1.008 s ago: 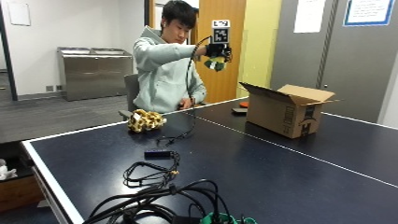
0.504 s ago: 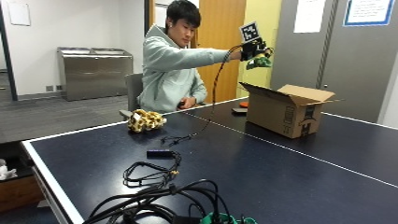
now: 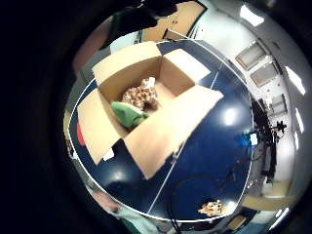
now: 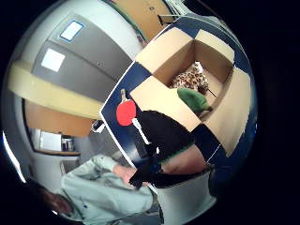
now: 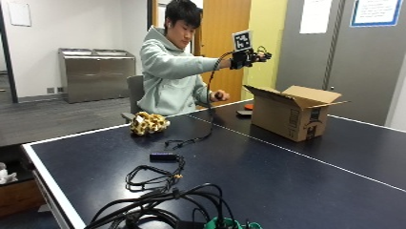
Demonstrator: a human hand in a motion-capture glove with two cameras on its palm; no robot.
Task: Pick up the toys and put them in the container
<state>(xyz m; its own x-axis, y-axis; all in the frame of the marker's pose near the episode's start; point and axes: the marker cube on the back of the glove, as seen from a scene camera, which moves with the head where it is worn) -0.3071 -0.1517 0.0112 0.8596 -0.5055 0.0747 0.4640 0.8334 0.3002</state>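
Right hand (image 5: 248, 56) raised above the open cardboard box (image 5: 293, 117), fingers spread, holding nothing. Green toy (image 3: 127, 114) lies inside the box beside a spotted plush (image 3: 140, 95). Second spotted plush (image 5: 149, 123) remains on the bench (image 5: 266, 176), well apart from the box, near the person's chair. Judged light, soft, squashable, not fragile; take it round the body from above.

Brown cardboard box (image 5: 294, 116) on the dark blue table (image 5: 266, 176); inside it a green toy (image 3: 127, 115) and a yellow, brown-spotted plush (image 3: 140, 94). Black-gloved hand (image 5: 249, 57).
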